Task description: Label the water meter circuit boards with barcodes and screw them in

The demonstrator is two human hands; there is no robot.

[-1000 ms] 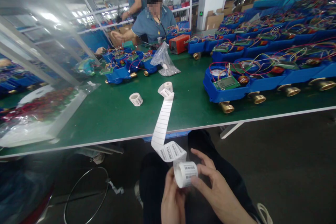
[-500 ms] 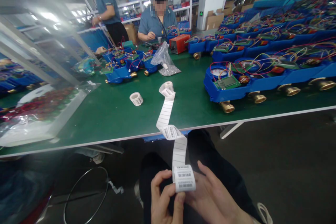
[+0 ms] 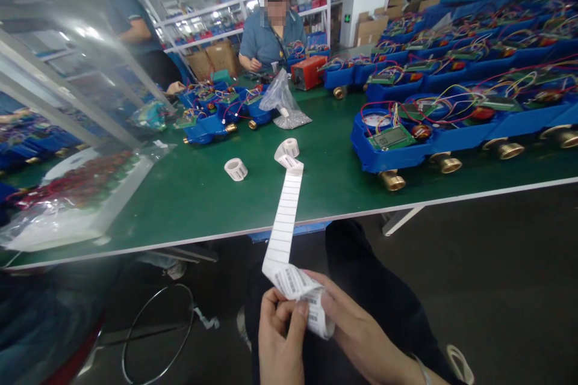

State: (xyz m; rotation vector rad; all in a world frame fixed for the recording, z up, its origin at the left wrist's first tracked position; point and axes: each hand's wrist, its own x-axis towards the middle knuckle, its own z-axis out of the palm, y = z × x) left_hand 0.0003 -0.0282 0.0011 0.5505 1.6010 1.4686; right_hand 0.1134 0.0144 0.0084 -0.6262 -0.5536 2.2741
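Note:
Above my lap, both hands hold a roll of barcode labels [image 3: 320, 320]. My left hand [image 3: 283, 334] pinches the roll's left side with thumb and fingers, while my right hand [image 3: 356, 325] is wrapped round its right side. A label strip [image 3: 285, 216] runs from it over the table edge, twisted near my hands so that printed barcodes show. The strip's far end joins a loosely wound label roll [image 3: 291, 147] on the green table [image 3: 189, 198]. To the left of that stands a small separate label roll [image 3: 235, 169].
Blue meter bodies [image 3: 392, 156] with wires and brass fittings line the right side; more [image 3: 210, 126] stand at centre left. A plastic bag of small parts [image 3: 291, 117] and an orange box [image 3: 308, 72] lie farther back. A co-worker [image 3: 273, 36] sits opposite. Bagged components [image 3: 90, 192] lie left.
My right hand has closed round the roll, previously open beside it. The strip now hangs straighter from the table, its twist closer to my hands. The standing person at the back moved left.

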